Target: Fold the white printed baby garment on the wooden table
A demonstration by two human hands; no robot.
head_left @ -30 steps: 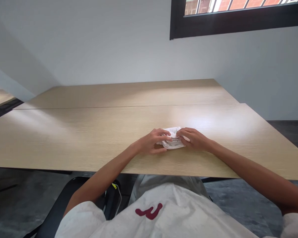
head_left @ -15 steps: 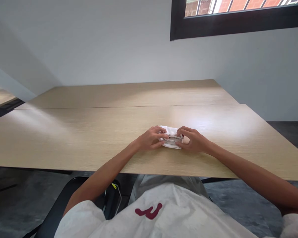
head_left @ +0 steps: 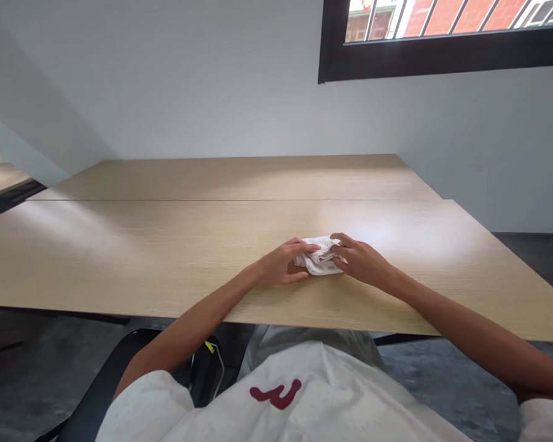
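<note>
A small white cloth (head_left: 323,267), bunched into folds with faint markings on it, lies on the light wooden table (head_left: 166,258) between my hands. My left hand (head_left: 286,263) is at its left side, index finger laid over the top fold and thumb apart near the lower edge. On the right, my right hand (head_left: 362,261) has its fingers curled onto the cloth's right end, gripping the folds. Part of the cloth's right side is hidden behind these fingers.
A second table section (head_left: 239,175) adjoins behind a thin seam, against the grey wall (head_left: 203,80). A dark-framed window (head_left: 396,64) sits upper right. Below the table's front edge stands a black chair (head_left: 115,374) at left.
The cloth's folds have shifted and look more crumpled, its top turned slightly rightward. My left index finger now reaches further over it, and my left thumb has moved away from the lower edge.
</note>
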